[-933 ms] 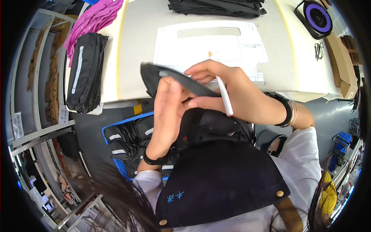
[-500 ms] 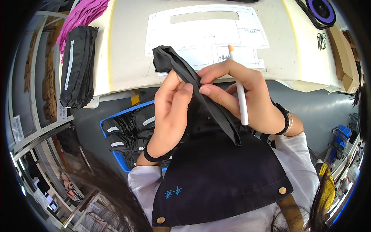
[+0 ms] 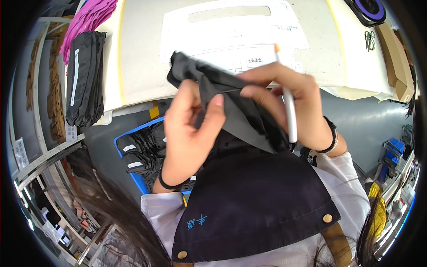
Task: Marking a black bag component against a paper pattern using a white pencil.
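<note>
Between my hands, at the table's near edge, hangs a piece of black fabric [image 3: 231, 104], partly opened out with loose folds. My left hand [image 3: 191, 129] grips its left side, the thumb lying on top and the fingers curled behind the cloth. On the fabric's upper right edge, my right hand [image 3: 293, 98] pinches with thumb and forefinger, slightly blurred. That same hand also carries a white pen [image 3: 291, 118] with an orange tip, tucked between its fingers and pointing away from me. A white paper pattern [image 3: 231, 33] with drawn lines lies on the table beyond the cloth.
A stack of folded black fabric pieces [image 3: 86, 80] sits at the table's left edge, beside magenta cloth [image 3: 89, 22]. Below, a blue crate [image 3: 141, 181] holds several black bundles. A cable [image 3: 369, 41], a round black-and-purple device [image 3: 370, 12] and a cardboard box [image 3: 396, 66] are at the right.
The black fabric was a narrow folded strip and is now spread wider between my hands. My right hand has shifted right with the pen, and my left hand slightly left.
</note>
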The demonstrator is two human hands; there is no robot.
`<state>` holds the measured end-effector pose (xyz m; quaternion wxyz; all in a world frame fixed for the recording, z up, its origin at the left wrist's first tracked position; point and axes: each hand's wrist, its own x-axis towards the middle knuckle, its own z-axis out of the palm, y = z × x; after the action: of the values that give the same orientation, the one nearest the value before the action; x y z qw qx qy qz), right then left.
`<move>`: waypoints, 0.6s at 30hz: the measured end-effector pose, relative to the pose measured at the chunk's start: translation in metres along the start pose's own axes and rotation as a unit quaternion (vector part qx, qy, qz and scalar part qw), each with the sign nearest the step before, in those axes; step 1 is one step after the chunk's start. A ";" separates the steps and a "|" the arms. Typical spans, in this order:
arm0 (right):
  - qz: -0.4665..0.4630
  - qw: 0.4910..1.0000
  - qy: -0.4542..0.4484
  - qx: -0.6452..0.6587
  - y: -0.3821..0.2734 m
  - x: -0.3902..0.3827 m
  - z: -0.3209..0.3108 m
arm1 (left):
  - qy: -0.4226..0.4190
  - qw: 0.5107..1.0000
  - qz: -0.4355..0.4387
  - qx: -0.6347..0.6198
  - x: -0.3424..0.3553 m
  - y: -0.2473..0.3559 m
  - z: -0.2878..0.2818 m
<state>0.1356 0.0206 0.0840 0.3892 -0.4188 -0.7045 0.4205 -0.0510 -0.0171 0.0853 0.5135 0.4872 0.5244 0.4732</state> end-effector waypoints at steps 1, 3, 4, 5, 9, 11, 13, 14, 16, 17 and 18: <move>0.014 0.999 0.040 -0.010 0.006 0.001 -0.002 | 0.023 0.998 0.005 0.062 -0.002 -0.002 -0.012; 0.005 0.991 0.109 -0.082 0.008 0.002 -0.014 | 0.058 0.990 0.047 0.119 -0.004 0.000 -0.028; 0.002 0.984 0.142 -0.110 0.011 0.001 -0.019 | 0.069 0.988 0.084 0.114 -0.002 0.003 -0.031; 0.006 0.982 0.135 -0.136 0.011 -0.002 -0.024 | 0.116 0.975 0.115 0.150 -0.002 0.001 -0.030; -0.099 0.975 0.120 -0.161 0.016 0.000 -0.014 | 0.162 0.923 0.300 0.178 0.011 -0.012 -0.019; -0.100 0.975 0.116 -0.162 0.013 0.003 -0.014 | 0.139 0.912 0.309 0.230 0.015 -0.009 -0.020; -0.099 0.974 0.114 -0.168 0.012 0.005 -0.015 | 0.113 0.908 0.301 0.269 0.019 -0.009 -0.021; -0.134 0.968 0.116 -0.179 0.015 0.007 -0.017 | 0.113 0.908 0.301 0.269 0.019 -0.010 -0.021; -0.169 0.959 0.119 -0.191 0.017 0.008 -0.017 | 0.097 0.938 0.284 0.173 0.023 -0.013 -0.021; -0.162 0.975 0.115 -0.098 0.016 0.007 -0.013 | 0.078 0.920 0.323 0.207 0.027 -0.016 -0.024; -0.153 0.982 0.112 -0.005 0.015 0.006 -0.010 | 0.076 0.921 0.324 0.205 0.027 -0.018 -0.023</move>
<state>0.1468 0.0331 0.0752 0.5233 -0.3526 -0.7141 0.3032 -0.0740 0.0080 0.0659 0.1802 0.6877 0.4609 0.5312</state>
